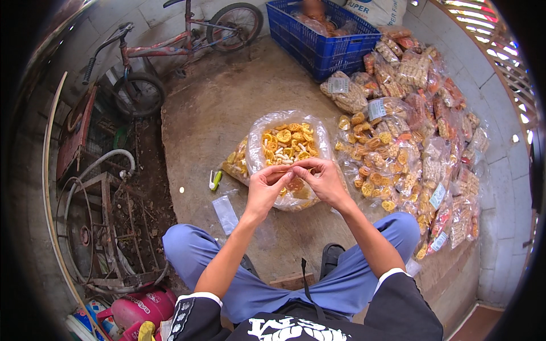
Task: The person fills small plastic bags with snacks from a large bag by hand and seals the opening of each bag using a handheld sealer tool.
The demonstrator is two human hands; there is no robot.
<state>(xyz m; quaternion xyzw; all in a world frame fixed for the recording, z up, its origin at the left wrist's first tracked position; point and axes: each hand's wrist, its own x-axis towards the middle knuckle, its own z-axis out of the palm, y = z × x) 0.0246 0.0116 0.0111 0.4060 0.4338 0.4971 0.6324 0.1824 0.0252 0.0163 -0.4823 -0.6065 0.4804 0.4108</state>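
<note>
Open bag partly covered by left hand and right hand; anything pinched where the two meet seems too small to be told. Brown shape at blue crate blurred. White sack and bicycle cut off by upper edge. Sandals largely hidden by trousers. Pink cylinder cropped by lower edge.

The scene is viewed from the person's head through one fisheye lens, tilted down over the left hand and right hand close below; the bicycle and blue plastic crate are taken in farther off.
</note>
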